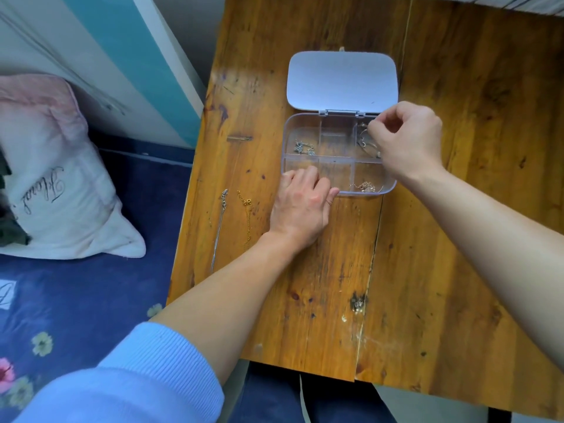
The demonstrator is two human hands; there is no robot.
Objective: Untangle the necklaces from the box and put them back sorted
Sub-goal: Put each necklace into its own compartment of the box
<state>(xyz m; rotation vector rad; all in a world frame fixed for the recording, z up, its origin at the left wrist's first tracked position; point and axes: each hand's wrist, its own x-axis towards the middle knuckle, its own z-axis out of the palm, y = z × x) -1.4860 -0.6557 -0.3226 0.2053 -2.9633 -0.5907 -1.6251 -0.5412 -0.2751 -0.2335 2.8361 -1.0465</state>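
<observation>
A wooden desk fills most of the scene, its left edge running beside a bed with a dark floral cover and a pale pillow. Toward the far middle of the desk sits a clear compartment box with its white lid thrown flat open behind it. The left hand rests palm-down on the desk, fingers curled over the box's near left corner and steadying it, holding no chain. The right hand hovers over the box's far right compartment, thumb and forefinger pinched together on a fine tangled necklace that lies in that compartment directly beneath the fingertips. A silvery chain is heaped in the far left compartment, and a rose-gold chain in the near right one. Out on the desk near its left edge, just left of the left hand, a silver necklace and a gold necklace lie straightened side by side, apart from each other.
</observation>
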